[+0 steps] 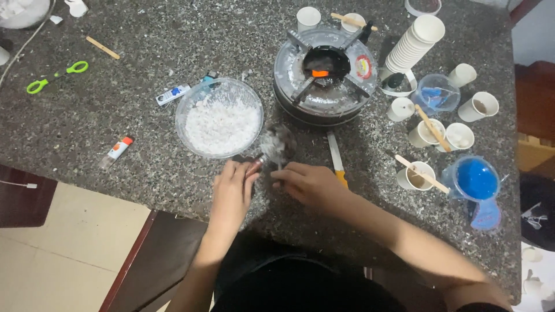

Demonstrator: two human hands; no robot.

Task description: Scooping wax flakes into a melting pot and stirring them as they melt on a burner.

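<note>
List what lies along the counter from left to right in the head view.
Green scissors → glue stick → bowl of white flakes → small cup at the hands → burner → stack of paper cups → blue-filled container.

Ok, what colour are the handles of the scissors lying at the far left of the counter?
Bright green; the scissors show plainly in the head view, lying on the speckled grey counter.

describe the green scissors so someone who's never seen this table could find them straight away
Start at the round portable stove in the middle of the speckled stone counter, then look far left past the clear bowl of white flakes. The scissors lie alone there, the only bright green thing.
</note>
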